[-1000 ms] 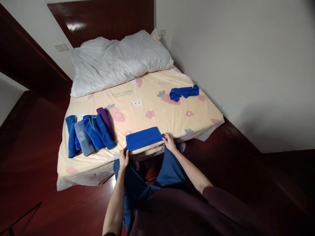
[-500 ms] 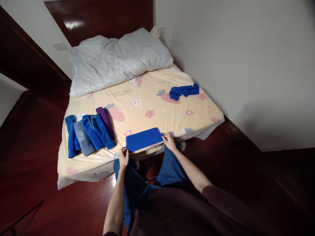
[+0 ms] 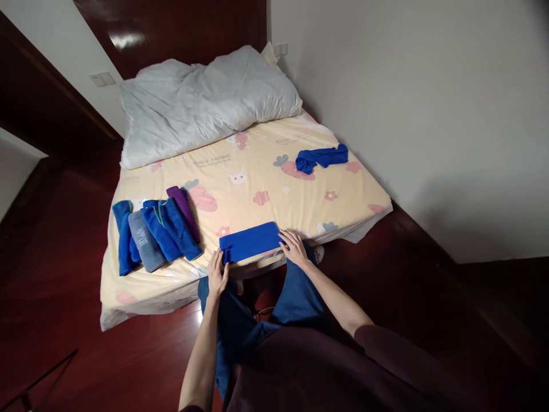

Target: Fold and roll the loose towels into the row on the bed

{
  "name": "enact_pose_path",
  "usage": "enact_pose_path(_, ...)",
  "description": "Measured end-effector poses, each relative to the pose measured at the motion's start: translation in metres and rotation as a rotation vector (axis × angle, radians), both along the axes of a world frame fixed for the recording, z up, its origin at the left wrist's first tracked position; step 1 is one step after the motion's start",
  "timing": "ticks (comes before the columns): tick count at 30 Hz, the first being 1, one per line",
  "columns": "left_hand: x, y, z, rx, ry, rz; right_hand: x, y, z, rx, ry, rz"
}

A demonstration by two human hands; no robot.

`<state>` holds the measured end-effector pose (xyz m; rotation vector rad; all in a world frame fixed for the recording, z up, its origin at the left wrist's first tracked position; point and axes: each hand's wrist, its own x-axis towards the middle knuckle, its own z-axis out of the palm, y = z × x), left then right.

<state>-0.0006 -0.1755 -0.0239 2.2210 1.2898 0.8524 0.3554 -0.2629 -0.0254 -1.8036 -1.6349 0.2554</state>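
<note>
A blue towel (image 3: 251, 241), folded into a flat oblong, lies along the front edge of the bed. At its left end rests my left hand (image 3: 218, 274), fingers stretched out and touching the near corner. My right hand (image 3: 293, 247) lies at the opposite end with its fingers spread on the towel's edge. Neither hand grips the cloth. Left of it lies a group of rolled towels: several blue rolls (image 3: 182, 230), a grey roll (image 3: 146, 241) with white lettering and a purple roll (image 3: 183, 209).
A crumpled blue cloth (image 3: 321, 158) lies at the bed's right side. The bed (image 3: 240, 197) has a yellow sheet with rabbit and carrot prints. A white quilt or pillow (image 3: 210, 103) sits against the dark headboard (image 3: 180, 28). A white wall (image 3: 412, 114) stands to the right.
Both hands have loosened from pinching the towel's ends to lying with fingers extended on them. The left-end tag no longer shows. The towel has hardly moved.
</note>
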Motion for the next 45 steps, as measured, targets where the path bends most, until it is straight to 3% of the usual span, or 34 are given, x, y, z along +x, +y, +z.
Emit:
enact_pose_path(6, 0.004, 0.006, -0.006, -0.101, 0.081, -0.126, 0.001, 0.004, -0.001, -0.047, -0.054, 0.116)
enact_pose_path(13, 0.000, 0.013, -0.018, -0.098, 0.080, -0.105, 0.005, 0.012, -0.012, -0.033, -0.029, 0.112)
enact_pose_path(20, 0.004, 0.021, -0.010, -0.052, 0.083, -0.051, 0.007, 0.015, -0.014, -0.033, 0.005, 0.080)
enact_pose_path(26, -0.017, 0.006, -0.009, -0.085, 0.099, -0.072, 0.011, 0.003, -0.013, -0.021, 0.057, 0.111)
enact_pose_path(37, -0.020, 0.009, -0.030, -0.184, -0.069, 0.228, 0.009, 0.013, -0.025, -0.096, 0.217, -0.102)
enact_pose_path(45, -0.018, 0.009, -0.031, -0.199, -0.069, 0.271, 0.008, 0.016, -0.027, -0.120, 0.219, -0.122)
